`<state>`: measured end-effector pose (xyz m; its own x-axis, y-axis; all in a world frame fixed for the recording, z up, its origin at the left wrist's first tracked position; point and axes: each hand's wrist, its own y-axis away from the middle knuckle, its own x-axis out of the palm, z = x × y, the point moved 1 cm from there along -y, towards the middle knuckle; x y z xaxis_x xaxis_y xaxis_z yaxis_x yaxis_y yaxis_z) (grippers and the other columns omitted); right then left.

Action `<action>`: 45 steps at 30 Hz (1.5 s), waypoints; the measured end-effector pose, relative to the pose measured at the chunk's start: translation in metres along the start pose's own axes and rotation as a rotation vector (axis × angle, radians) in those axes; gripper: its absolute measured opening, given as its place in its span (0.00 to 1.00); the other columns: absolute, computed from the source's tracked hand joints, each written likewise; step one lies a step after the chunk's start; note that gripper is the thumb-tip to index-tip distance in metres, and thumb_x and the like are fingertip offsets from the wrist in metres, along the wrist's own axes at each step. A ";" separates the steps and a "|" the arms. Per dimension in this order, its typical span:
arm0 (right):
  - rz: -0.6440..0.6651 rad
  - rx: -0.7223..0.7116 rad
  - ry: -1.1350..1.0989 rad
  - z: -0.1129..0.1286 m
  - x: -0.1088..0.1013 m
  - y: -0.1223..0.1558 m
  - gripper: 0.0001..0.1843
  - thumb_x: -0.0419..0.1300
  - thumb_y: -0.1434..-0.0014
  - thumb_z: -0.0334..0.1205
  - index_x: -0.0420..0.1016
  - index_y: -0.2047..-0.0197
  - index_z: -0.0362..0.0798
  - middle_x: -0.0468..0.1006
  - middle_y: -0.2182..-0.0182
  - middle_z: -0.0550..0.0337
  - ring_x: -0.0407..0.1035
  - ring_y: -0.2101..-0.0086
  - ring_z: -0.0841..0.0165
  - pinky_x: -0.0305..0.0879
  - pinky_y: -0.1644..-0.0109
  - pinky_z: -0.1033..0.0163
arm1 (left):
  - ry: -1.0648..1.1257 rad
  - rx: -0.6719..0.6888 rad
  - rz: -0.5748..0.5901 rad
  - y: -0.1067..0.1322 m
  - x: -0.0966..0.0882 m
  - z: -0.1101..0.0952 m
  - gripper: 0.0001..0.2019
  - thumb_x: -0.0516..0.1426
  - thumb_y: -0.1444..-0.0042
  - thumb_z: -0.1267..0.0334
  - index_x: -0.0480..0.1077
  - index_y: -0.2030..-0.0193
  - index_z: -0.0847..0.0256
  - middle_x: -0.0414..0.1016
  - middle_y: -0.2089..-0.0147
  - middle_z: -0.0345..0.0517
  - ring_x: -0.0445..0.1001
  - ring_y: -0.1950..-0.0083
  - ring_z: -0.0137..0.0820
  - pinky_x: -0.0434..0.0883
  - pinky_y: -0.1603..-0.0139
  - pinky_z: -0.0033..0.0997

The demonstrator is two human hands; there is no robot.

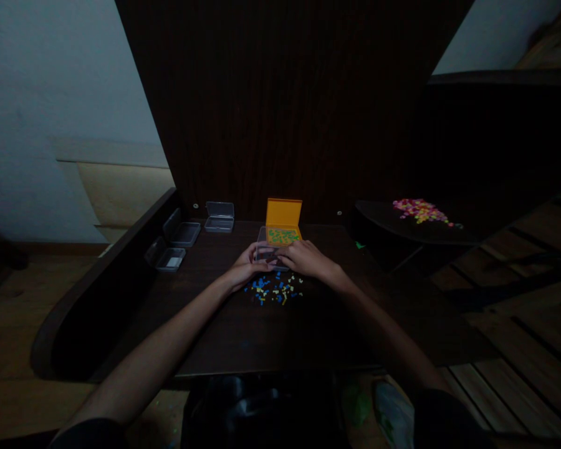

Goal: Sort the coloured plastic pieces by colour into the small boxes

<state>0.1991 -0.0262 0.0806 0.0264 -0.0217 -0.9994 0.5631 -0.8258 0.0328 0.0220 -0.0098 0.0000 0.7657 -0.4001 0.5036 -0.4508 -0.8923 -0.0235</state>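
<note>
Over the dark desk, my left hand (247, 262) is closed around the left side of a clear plastic box (262, 237), its thumb along the front. My right hand (306, 257) reaches in from the other side, its fingers bent together at the box's front right; dim light hides whether a small piece is between them. Just behind stands an orange box (283, 211) with its lid raised and green bits in its base, partly seen through the clear plastic. Small blue and pale yellow pieces (273, 290) lie scattered on the desk just in front of both hands.
Clear cases with raised lids stand at the back left: one case (219, 223) by the panel, another case (187, 233) and a third case (172, 259) near the side board. A pink and yellow pile (421, 211) lies on the right shelf. A raised side board (107, 280) edges the left.
</note>
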 end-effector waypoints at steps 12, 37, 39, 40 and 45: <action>0.023 -0.077 -0.102 -0.008 0.005 0.000 0.14 0.55 0.36 0.37 0.80 0.51 0.52 0.81 0.54 0.55 0.74 0.55 0.63 0.65 0.53 0.62 | -0.044 0.004 -0.005 -0.001 -0.002 0.002 0.30 0.68 0.64 0.80 0.70 0.52 0.60 0.74 0.51 0.45 0.76 0.50 0.35 0.61 0.34 0.54; 0.037 -0.025 -0.150 -0.007 0.004 -0.012 0.11 0.57 0.38 0.37 0.78 0.55 0.46 0.81 0.61 0.52 0.73 0.60 0.63 0.62 0.59 0.64 | -0.021 -0.018 0.010 -0.001 -0.003 0.004 0.31 0.67 0.63 0.82 0.68 0.50 0.60 0.75 0.50 0.46 0.77 0.50 0.36 0.59 0.33 0.55; 0.034 -0.019 -0.155 -0.008 0.003 -0.013 0.11 0.58 0.39 0.37 0.79 0.55 0.46 0.81 0.62 0.52 0.73 0.60 0.63 0.62 0.59 0.64 | -0.024 -0.010 0.014 -0.001 -0.003 0.003 0.31 0.67 0.63 0.81 0.68 0.50 0.60 0.75 0.50 0.46 0.77 0.49 0.37 0.59 0.33 0.56; 0.029 -0.017 -0.156 -0.008 0.003 -0.013 0.11 0.59 0.39 0.37 0.79 0.55 0.47 0.81 0.61 0.53 0.73 0.60 0.63 0.62 0.59 0.64 | -0.025 -0.001 0.016 -0.001 -0.003 0.003 0.31 0.68 0.63 0.81 0.68 0.51 0.60 0.75 0.50 0.46 0.76 0.49 0.37 0.59 0.33 0.56; 0.019 -0.037 -0.161 -0.011 0.006 -0.015 0.14 0.57 0.39 0.36 0.80 0.53 0.50 0.81 0.61 0.55 0.72 0.60 0.64 0.61 0.59 0.64 | -0.014 0.010 0.032 -0.002 -0.004 0.004 0.30 0.68 0.63 0.80 0.69 0.51 0.60 0.75 0.51 0.45 0.76 0.49 0.36 0.59 0.33 0.56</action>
<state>0.2001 -0.0082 0.0738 -0.0940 -0.1298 -0.9871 0.5942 -0.8028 0.0490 0.0217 -0.0072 -0.0053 0.7572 -0.4318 0.4902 -0.4710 -0.8808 -0.0484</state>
